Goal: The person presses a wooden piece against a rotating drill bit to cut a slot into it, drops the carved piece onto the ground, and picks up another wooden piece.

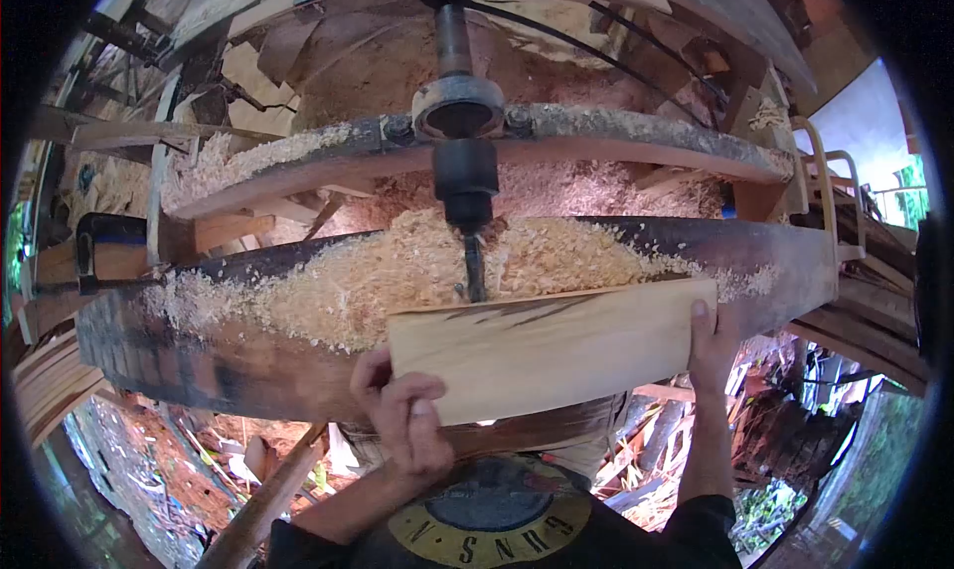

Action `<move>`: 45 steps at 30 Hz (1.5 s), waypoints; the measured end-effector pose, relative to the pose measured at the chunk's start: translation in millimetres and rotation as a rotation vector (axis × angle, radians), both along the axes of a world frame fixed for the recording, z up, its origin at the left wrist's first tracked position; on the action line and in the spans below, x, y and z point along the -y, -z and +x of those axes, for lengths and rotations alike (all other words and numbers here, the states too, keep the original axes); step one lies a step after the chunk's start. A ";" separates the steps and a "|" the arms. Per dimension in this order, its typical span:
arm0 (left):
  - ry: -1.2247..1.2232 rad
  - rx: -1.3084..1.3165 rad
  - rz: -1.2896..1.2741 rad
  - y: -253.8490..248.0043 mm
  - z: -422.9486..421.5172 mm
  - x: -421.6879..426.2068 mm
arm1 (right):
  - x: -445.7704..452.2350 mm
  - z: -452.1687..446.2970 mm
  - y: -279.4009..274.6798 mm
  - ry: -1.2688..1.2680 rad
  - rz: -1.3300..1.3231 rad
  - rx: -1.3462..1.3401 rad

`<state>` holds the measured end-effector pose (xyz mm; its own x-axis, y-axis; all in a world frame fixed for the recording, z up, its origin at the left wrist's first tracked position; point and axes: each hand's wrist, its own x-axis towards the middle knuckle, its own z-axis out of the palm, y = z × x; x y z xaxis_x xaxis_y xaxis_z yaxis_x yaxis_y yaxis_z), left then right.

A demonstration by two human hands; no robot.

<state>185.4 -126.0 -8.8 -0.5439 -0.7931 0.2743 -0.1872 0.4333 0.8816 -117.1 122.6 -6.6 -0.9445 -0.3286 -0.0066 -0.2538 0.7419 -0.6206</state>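
Note:
A pale wooden board (556, 355) with dark streaks along its far edge is held between my two hands. Around its left end my left hand (405, 415) is closed, fingers curled at the corner. My right hand (708, 345) grips the right end, thumb lying on the face. Just beyond the board's far edge is a drill bit (475, 268) in a dark chuck (465, 181); whether the bit touches the wood I cannot tell. Wood shavings (397, 256) are heaped about the bit.
The thick plank bench (229, 370) carries the shavings. Behind it, a curved beam (616, 127) supports the drill shaft's bearing ring (458, 107). A dark clamp-like bracket (94, 251) stands at left. Stacked boards (55, 385) lie at the lower left.

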 end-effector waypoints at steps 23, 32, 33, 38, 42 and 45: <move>0.070 -0.118 0.078 5.0 -25.8 -12.8 | -29.6 -20.7 8.7 -0.064 0.049 -0.183; 0.004 -0.069 0.080 4.4 -10.0 -2.1 | -16.7 -11.1 5.8 -0.051 0.019 -0.061; -0.012 -0.097 0.071 6.2 -7.7 0.1 | -8.8 -7.9 5.0 -0.050 0.026 -0.022; -0.008 -0.054 0.069 3.2 14.0 18.3 | 14.5 11.5 9.5 -0.113 -0.042 -0.106; -0.016 -0.065 0.039 5.1 17.7 24.7 | 23.4 14.5 5.7 -0.087 -0.067 -0.047; -0.031 -0.057 0.080 4.3 21.1 25.8 | 18.3 16.1 12.3 -0.121 0.069 -0.176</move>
